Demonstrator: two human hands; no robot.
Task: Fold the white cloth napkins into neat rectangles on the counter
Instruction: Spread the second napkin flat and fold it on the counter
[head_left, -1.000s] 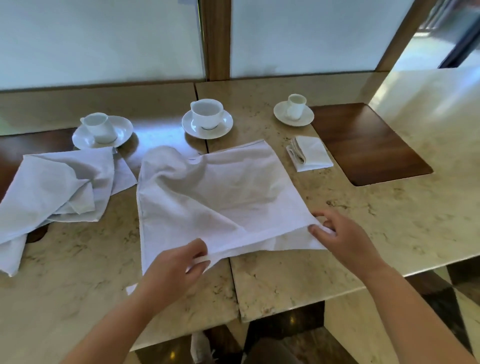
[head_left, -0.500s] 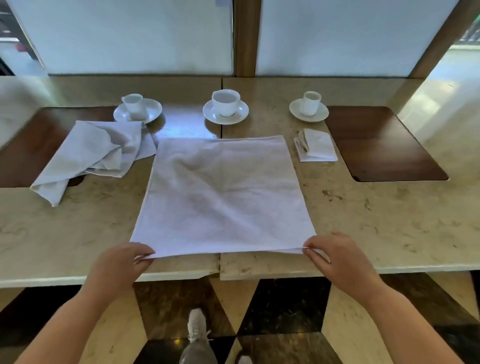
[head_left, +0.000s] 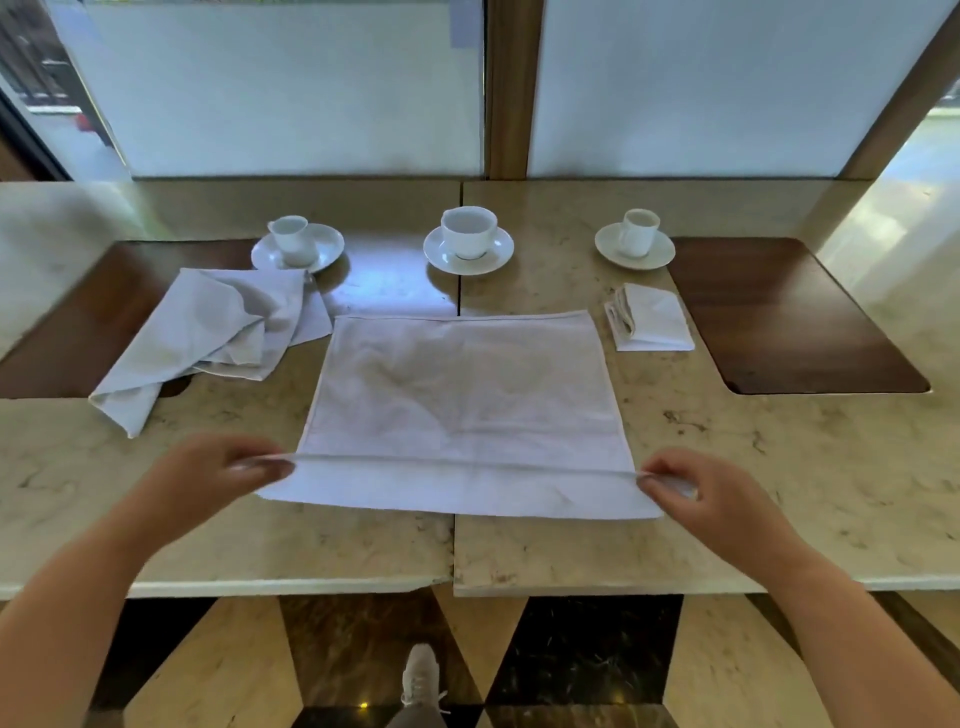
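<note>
Marble counter, napkin near edge lifted, pinched between left hand and right hand

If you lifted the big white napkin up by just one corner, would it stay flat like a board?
Probably not. The big napkin looks thin and soft: its near edge bends over where the left hand and right hand pinch it. It would likely droop and hang. The crumpled napkin nearby already slumps in loose folds. It also seems light.

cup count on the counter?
3, each on a saucer along the far side: left cup behind the crumpled napkins, middle cup behind the spread napkin, right cup behind the folded napkin. None seem hidden.
</note>
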